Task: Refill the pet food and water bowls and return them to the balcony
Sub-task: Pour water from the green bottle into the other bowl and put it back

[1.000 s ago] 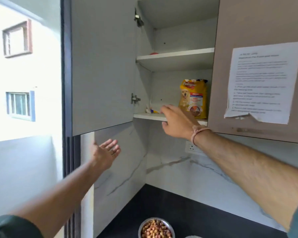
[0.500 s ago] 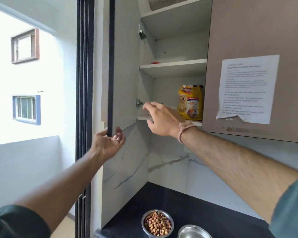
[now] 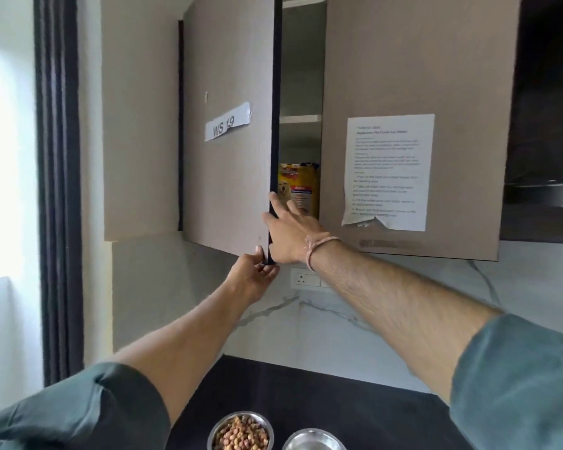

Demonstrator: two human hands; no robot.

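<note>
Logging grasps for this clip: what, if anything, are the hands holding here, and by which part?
The left hand grips the cabinet door by its lower free corner; the right hand only touches its edge.

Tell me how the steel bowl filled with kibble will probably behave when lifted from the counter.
The kibble bowl looks like rigid metal, so it should not flex. Its shiny rim may be slippery. The pellets sit near the rim, so tilting it would likely spill some.
</note>
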